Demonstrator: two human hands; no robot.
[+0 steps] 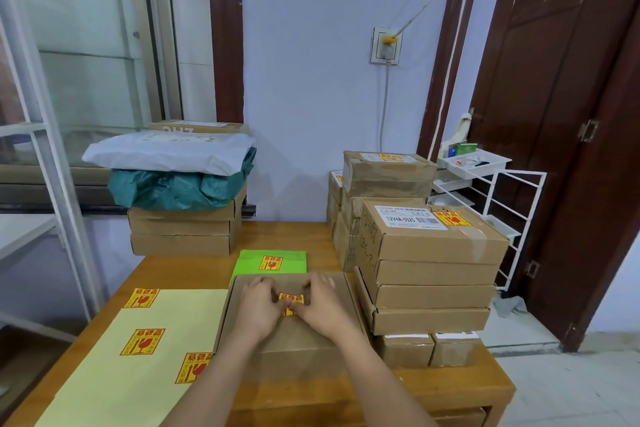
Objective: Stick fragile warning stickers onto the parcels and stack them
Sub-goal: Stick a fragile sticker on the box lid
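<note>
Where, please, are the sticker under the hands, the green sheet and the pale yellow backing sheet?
Sticker under the hands (pixel 290 298): head view, on its top band showing between the fingers.
Green sheet (pixel 294 258): head view, on its bare right part.
Pale yellow backing sheet (pixel 104 388): head view, on a bare patch, lower left.

Sticker sheet (pixel 138 350) left of parcel (pixel 294 340) — stack (pixel 433 274) right.

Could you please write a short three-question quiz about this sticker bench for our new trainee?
1. How many fragile stickers are left on the yellow backing sheet?
2. True or false: the left hand and right hand are lifting the parcel.
3. On which side of the table is the stickered stack: A left, B right?

Key: 1. three; 2. false, both press a sticker onto it; 3. B.
</note>
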